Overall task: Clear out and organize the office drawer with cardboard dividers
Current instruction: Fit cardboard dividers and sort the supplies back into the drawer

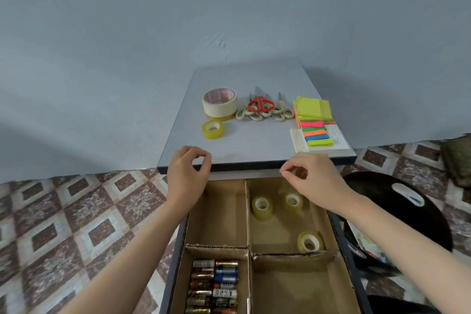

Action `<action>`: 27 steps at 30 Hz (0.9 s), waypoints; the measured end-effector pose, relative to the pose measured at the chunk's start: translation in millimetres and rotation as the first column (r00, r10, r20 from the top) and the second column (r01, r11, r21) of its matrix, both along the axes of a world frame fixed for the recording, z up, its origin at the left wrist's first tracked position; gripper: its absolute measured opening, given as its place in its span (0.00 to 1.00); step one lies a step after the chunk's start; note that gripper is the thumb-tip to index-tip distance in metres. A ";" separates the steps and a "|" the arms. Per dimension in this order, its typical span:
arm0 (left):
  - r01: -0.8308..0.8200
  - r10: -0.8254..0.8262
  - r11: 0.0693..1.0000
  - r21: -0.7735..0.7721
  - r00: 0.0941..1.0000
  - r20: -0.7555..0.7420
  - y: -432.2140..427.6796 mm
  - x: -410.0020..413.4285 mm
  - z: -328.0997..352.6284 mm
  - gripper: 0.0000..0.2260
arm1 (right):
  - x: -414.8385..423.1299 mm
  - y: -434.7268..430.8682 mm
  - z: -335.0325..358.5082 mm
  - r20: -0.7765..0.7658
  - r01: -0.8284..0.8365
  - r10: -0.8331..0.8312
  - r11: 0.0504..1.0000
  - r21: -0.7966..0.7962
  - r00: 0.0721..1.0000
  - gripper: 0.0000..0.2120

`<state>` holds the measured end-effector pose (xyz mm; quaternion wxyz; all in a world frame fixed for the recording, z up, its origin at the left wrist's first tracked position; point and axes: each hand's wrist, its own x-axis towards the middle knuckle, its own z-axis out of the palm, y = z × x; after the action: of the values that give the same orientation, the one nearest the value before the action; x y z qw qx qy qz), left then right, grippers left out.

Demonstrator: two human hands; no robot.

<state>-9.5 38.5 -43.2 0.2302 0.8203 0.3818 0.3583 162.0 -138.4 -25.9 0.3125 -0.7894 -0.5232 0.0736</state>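
We look down on an open drawer [342, 242] split by cardboard dividers [246, 211] into four compartments. The far right one holds three small tape rolls [262, 208], the near left one batteries [215, 285], and the other two are bare. Both hands hover over the drawer's far edge. The left hand [187, 168] has loosely curled fingers holding nothing. The right hand [312, 178] has thumb and forefinger tips drawn together, and we cannot tell if they pinch anything. On the desk top [254, 146] beyond wait a matching small roll [212, 129], a large tape roll [220, 102], scissors [261, 109] and sticky notes [313, 112]. We judge the small roll comes next: grip it by its rim and lay it flat beside its mates, clear of the dividers.
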 end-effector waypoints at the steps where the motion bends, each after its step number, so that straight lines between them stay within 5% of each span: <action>1: -0.034 0.034 0.999 -0.008 0.999 0.017 7.7 4.8 5.9 0.05 | -0.2 3.7 2.6 0.031 -0.002 0.002 1.000 -0.013 1.000 0.08; 7: -0.051 0.041 0.984 -0.172 0.997 -0.062 48.9 34.3 14.6 0.17 | -7.0 14.5 -3.1 0.174 0.004 0.035 0.975 -0.220 0.984 0.21; 15: -0.032 0.008 0.971 -0.237 0.995 -0.099 68.1 68.7 6.6 0.31 | -2.6 16.3 -7.5 0.164 -0.020 0.049 0.984 -0.175 0.985 0.20; 27: 0.059 -0.074 0.991 -0.118 0.990 -0.123 28.7 40.9 -3.3 0.23 | 1.3 12.7 -13.8 0.076 -0.036 0.046 0.991 -0.132 0.996 0.22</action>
<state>31.3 67.3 -46.5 0.2635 0.8393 0.3879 0.2750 163.3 -125.6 -39.7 0.2380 -0.7993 -0.5455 0.0828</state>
